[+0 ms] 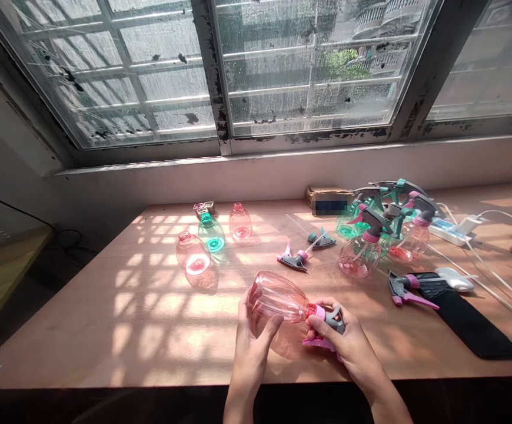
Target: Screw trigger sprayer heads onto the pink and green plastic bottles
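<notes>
Held sideways above the table's front is a clear pink bottle, its base in my left hand. A grey and pink spray head sits at its neck, with my right hand closed around it. Whether the thread is fully engaged I cannot tell. Beyond my hands lie a pink-grey spray head and a green-grey spray head. Another pink-grey spray head rests to the right. Three bottles without heads stand at left: a pink bottle, a green bottle and a farther pink bottle.
Several bottles with spray heads cluster at the back right, near a cardboard box. A black phone-like slab, a white mouse-like object and a power strip with cables lie at right. Small boxes stand behind the green bottle.
</notes>
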The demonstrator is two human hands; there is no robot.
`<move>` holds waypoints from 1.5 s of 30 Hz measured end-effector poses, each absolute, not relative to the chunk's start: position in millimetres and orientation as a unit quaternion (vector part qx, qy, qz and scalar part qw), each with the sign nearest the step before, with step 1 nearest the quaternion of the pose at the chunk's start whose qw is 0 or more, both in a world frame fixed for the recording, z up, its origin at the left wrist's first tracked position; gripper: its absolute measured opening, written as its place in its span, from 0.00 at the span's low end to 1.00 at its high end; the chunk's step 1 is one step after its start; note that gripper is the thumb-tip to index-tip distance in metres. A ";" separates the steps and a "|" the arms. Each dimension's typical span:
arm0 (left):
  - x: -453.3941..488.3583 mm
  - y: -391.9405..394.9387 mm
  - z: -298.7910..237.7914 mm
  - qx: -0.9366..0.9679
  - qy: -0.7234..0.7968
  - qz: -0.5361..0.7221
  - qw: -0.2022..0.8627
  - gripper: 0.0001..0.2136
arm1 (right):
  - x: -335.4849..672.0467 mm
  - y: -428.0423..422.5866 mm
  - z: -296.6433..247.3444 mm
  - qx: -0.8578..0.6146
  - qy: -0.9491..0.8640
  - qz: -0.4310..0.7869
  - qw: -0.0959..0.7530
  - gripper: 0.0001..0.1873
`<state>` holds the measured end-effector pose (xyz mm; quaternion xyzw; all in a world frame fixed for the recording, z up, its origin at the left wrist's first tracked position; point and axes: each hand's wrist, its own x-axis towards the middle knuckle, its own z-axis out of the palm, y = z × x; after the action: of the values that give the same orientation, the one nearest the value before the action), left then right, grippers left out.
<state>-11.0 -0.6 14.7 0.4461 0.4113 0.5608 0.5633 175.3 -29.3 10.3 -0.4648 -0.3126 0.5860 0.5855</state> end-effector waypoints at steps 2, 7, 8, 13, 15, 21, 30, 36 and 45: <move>-11.1 0.3 14.8 0.442 0.415 0.562 0.562 0.35 | 175.1 -29.3 10.5 -0.469 -0.309 0.584 0.586 0.28; -11.9 -0.3 17.0 0.435 0.419 0.559 0.567 0.35 | 174.6 -29.3 11.4 -0.474 -0.300 0.573 0.597 0.29; -11.8 -0.5 17.8 0.435 0.417 0.558 0.572 0.35 | 174.6 -29.3 11.6 -0.472 -0.301 0.572 0.600 0.29; -11.1 -2.0 21.4 0.446 0.417 0.550 0.570 0.35 | 175.6 -29.4 11.4 -0.461 -0.308 0.574 0.602 0.26; -11.3 -3.0 21.6 0.450 0.414 0.548 0.571 0.35 | 176.1 -29.4 10.4 -0.458 -0.302 0.580 0.602 0.26; -12.0 -2.4 20.6 0.445 0.392 0.557 0.582 0.34 | 176.6 -28.6 7.2 -0.458 -0.303 0.582 0.600 0.26; -11.5 1.3 19.0 0.439 0.397 0.562 0.578 0.32 | 177.1 -28.7 5.8 -0.458 -0.314 0.582 0.594 0.26; -12.2 -0.6 16.3 0.432 0.395 0.572 0.575 0.32 | 177.1 -28.5 4.6 -0.465 -0.316 0.582 0.587 0.27; -7.1 -5.5 29.6 0.421 0.389 0.571 0.587 0.31 | 177.4 -27.8 2.7 -0.463 -0.317 0.582 0.589 0.27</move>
<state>-7.1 -5.5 29.6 0.4213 0.3894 0.5710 0.5873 177.4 -27.8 2.7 -0.4629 -0.3173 0.5816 0.5889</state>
